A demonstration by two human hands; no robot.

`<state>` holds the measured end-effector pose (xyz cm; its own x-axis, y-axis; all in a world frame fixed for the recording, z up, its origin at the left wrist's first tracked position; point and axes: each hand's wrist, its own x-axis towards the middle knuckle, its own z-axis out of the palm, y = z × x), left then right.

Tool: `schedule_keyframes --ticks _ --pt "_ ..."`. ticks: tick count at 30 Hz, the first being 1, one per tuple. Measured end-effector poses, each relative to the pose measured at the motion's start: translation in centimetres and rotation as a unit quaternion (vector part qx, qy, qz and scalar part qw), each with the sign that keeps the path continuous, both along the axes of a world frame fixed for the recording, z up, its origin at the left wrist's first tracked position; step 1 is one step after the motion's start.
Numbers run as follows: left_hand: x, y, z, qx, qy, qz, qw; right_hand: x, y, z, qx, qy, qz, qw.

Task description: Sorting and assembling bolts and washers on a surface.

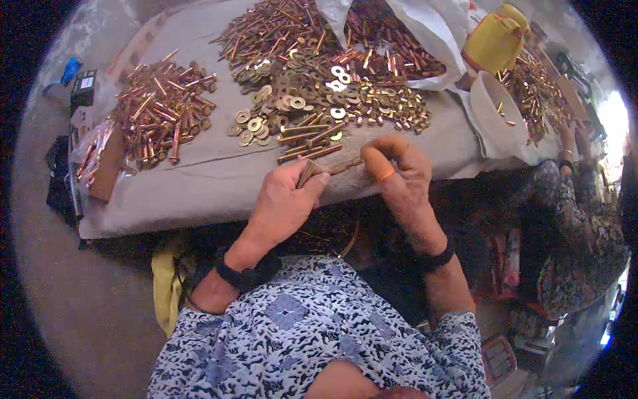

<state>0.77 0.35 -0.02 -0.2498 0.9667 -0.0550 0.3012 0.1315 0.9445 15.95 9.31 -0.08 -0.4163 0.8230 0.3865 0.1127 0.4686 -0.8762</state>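
Observation:
My left hand [286, 199] is closed at the table's front edge, pinching a short bundle of brass-coloured bolts [306, 174] between thumb and fingers. My right hand [405, 174], with orange covers on its thumb and a finger, is closed on the far end of a thin bolt [345, 165]. That bolt points left and reaches the fingertips of my left hand. Just beyond my hands lie several loose long bolts [311, 136] side by side. Behind them spreads a heap of flat washers [282, 100], with small nuts or sleeves [399, 110] to its right.
A pile of finished-looking bolts [163, 110] lies on the left of the cloth-covered table [159, 206], beside a cardboard box [106, 163]. White sacking [432, 40] holds more bolts at the back. To the right are a white tub [492, 110], a yellow container [495, 40] and another person's arm [566, 149].

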Motion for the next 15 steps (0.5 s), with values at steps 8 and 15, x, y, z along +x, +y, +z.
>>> schedule_keyframes --ticks 8,15 --pt "0.0 -0.1 0.1 -0.019 -0.047 -0.014 0.999 0.7 0.9 -1.1 -0.024 -0.066 0.025 0.997" --pt "0.4 0.2 0.4 -0.021 -0.048 -0.002 0.999 -1.3 -1.0 0.5 -0.202 0.258 0.076 0.942"
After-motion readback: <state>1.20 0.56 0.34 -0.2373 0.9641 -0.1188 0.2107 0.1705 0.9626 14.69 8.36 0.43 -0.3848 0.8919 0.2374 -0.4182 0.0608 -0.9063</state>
